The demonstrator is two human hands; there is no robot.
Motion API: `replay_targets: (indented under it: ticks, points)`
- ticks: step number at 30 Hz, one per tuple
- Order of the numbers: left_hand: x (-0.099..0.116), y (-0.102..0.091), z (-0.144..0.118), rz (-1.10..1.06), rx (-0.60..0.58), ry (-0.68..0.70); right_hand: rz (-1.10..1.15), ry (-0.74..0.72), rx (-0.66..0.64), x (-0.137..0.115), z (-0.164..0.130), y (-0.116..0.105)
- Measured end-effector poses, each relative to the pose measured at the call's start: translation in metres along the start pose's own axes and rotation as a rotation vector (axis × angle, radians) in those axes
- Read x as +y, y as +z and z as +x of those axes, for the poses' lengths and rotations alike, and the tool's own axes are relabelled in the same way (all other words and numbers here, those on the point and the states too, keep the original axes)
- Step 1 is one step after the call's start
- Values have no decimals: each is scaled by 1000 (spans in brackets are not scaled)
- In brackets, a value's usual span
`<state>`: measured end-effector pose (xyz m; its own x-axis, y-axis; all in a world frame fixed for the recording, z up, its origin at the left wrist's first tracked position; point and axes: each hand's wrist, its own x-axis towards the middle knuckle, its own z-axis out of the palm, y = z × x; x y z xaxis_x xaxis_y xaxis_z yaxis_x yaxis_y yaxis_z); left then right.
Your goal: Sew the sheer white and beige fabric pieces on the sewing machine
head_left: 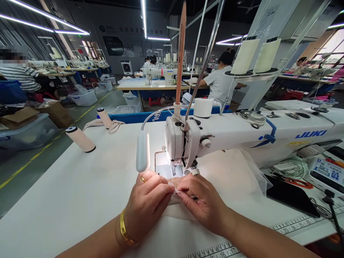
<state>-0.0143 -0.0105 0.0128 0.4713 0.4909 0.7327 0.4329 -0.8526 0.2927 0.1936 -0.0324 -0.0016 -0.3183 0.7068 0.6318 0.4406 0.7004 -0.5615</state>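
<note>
A small pale strip of fabric is pinched between the fingertips of the left hand and right hand, held taut just before the needle of the white Juki sewing machine on the white desk, seemingly for alignment under the presser foot.

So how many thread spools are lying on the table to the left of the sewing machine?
2. One thread spool lies near the table's left edge; the other lies farther back, beside a cream strap. Others may sit hidden behind the machine.

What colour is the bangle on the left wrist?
Gold; the bangle shows on the left hand's wrist in the head view.
</note>
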Motion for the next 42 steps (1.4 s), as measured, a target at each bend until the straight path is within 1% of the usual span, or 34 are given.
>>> replay_targets:
  ticks: [8,25,30,36,39,42]
  points:
    - [1,1,1,21,39,14,4,43,-18,-1,-1,1]
    - [1,0,-1,18,29,11,77,99,-56,-2,-1,1]
    - [0,1,-2,15,26,9,97,105,-49,-3,-1,0]
    - [2,1,1,25,-10,-2,66,110,-52,-2,-1,0]
    - [2,2,2,19,-21,-4,61,112,-33,-2,-2,0]
    - [1,2,1,8,-44,-5,110,62,-49,-2,-3,0]
